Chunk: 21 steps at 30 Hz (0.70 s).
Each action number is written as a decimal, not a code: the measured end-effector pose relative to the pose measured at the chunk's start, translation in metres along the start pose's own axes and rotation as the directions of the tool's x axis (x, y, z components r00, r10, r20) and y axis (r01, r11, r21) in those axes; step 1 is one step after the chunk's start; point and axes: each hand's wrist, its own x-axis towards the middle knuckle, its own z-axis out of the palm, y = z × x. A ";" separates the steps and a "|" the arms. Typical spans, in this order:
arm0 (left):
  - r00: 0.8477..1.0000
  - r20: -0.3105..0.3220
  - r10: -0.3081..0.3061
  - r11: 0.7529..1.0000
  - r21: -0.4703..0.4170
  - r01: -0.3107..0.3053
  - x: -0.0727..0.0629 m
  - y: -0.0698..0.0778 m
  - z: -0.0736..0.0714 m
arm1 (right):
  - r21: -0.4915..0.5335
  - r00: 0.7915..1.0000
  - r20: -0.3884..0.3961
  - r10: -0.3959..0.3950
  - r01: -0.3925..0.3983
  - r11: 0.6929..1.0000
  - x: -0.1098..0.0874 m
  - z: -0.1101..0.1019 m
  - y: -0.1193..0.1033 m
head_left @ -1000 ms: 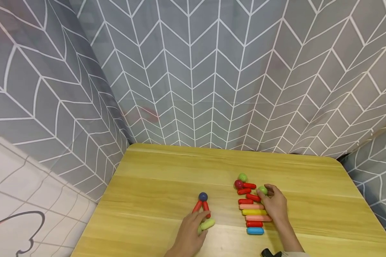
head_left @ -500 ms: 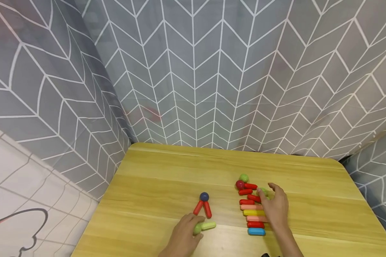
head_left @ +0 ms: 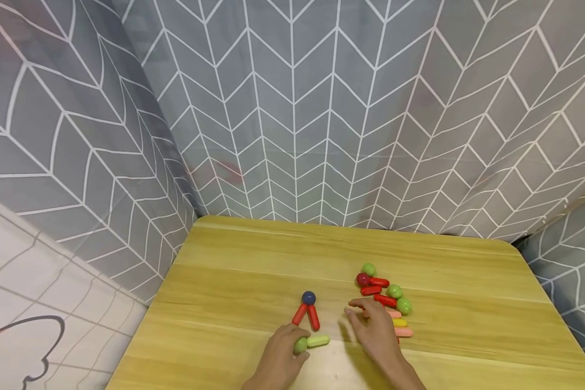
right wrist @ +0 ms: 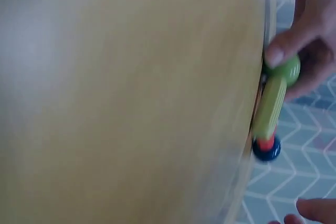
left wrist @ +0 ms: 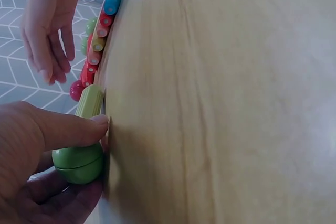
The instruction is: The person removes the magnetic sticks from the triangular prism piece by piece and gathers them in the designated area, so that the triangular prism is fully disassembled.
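Note:
My left hand (head_left: 277, 356) holds a green ball (left wrist: 79, 165) between thumb and fingers. A ribbed pale-green stick (head_left: 318, 341) points right from that ball, its end against it. Just beyond lies a dark blue ball (head_left: 309, 298) with two red sticks (head_left: 314, 318) spread below it in a V. My right hand (head_left: 377, 337) hovers to the right of the pale-green stick, fingers loosely bent and nothing between them. In the head view it covers part of a row of coloured sticks.
Behind the right hand lie a pink stick (head_left: 403, 332), a yellow stick (head_left: 400, 322) and several red ones. Two green balls (head_left: 403, 306) sit beside them. Farther back are a dark red ball (head_left: 363, 279) and another green ball (head_left: 368, 270). A patterned grey curtain (head_left: 312, 135) hangs behind the table.
My right hand has come away from the green balls at the right and moved left and nearer, towards the left hand. Two green balls there now show fully. The left hand stays at its ball.

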 end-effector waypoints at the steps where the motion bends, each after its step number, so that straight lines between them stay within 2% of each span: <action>1: 1.000 -0.003 0.004 1.000 0.008 -0.004 0.000 0.000 0.001 | 0.009 0.999 0.033 0.008 -0.009 1.000 -0.003 0.002 -0.002; 3: 1.000 -0.011 0.014 1.000 0.018 -0.014 0.000 -0.001 0.002 | 0.024 0.996 0.091 0.008 -0.010 1.000 -0.008 0.007 -0.007; 6: 0.999 -0.023 0.024 0.999 0.027 -0.023 0.000 -0.002 0.004 | 0.066 0.979 0.203 0.000 -0.014 0.998 -0.014 0.014 -0.009; 9: 0.999 -0.032 0.030 0.999 0.015 -0.030 0.001 -0.003 0.005 | 0.105 0.951 0.308 -0.019 -0.014 0.994 -0.018 0.018 -0.009; 13: 0.999 -0.030 0.037 0.999 -0.011 -0.038 0.002 -0.004 0.006 | 0.171 0.914 0.402 -0.059 -0.011 0.985 -0.022 0.022 -0.006; 16: 0.999 -0.026 0.027 0.999 -0.035 -0.028 0.003 -0.004 0.005 | 0.218 0.900 0.425 -0.093 -0.002 0.976 -0.023 0.027 -0.003; 21: 1.000 -0.021 0.000 0.998 -0.070 -0.002 0.003 -0.005 0.004 | 0.218 0.907 0.405 -0.118 0.029 0.976 -0.024 0.035 0.000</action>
